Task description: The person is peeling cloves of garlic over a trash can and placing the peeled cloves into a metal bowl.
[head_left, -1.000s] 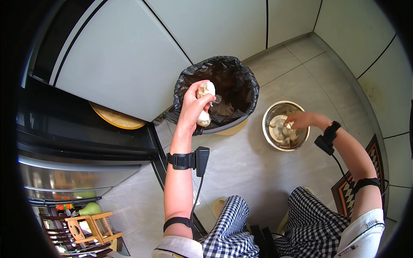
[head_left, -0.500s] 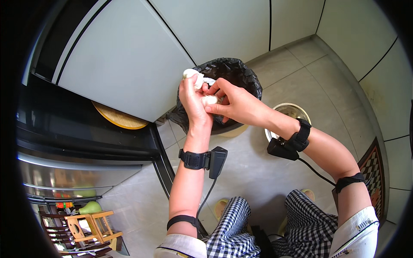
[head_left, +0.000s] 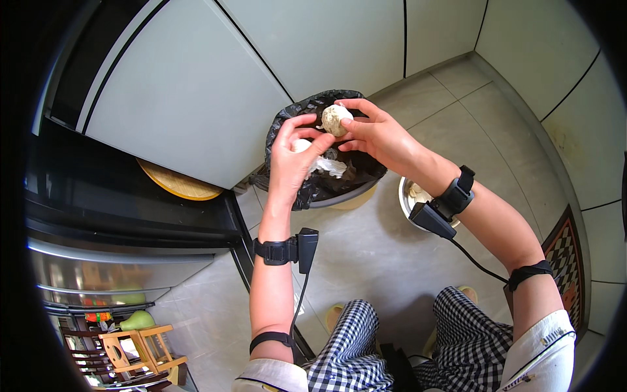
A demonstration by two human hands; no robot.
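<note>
My right hand (head_left: pixel 385 134) holds a round, whitish garlic bulb (head_left: pixel 336 120) between thumb and fingers, its brown-specked side facing up. Beside it, my left hand (head_left: pixel 292 153) has its fingers curled around a smooth white piece of garlic (head_left: pixel 301 145), partly covered by the fingers and thumb. Both hands are above a trash bin lined with a black bag (head_left: pixel 313 194). Crumpled white, papery scraps (head_left: pixel 332 167) show below my left thumb, over the bag's opening; whether they touch the hand I cannot tell.
A metal bowl (head_left: pixel 403 199) with pale pieces inside stands on the tiled floor, partly behind my right forearm. Pale cabinets (head_left: pixel 189 85) border the bin. At left are a round wooden board (head_left: pixel 179 183) and a small wooden chair (head_left: pixel 140 349). A patterned mat (head_left: pixel 567 261) lies at right.
My hands have moved apart slightly, and my left hand has turned over from palm up. The speckled bulb now shows in my right fingers. More of the bowl's contents is visible.
</note>
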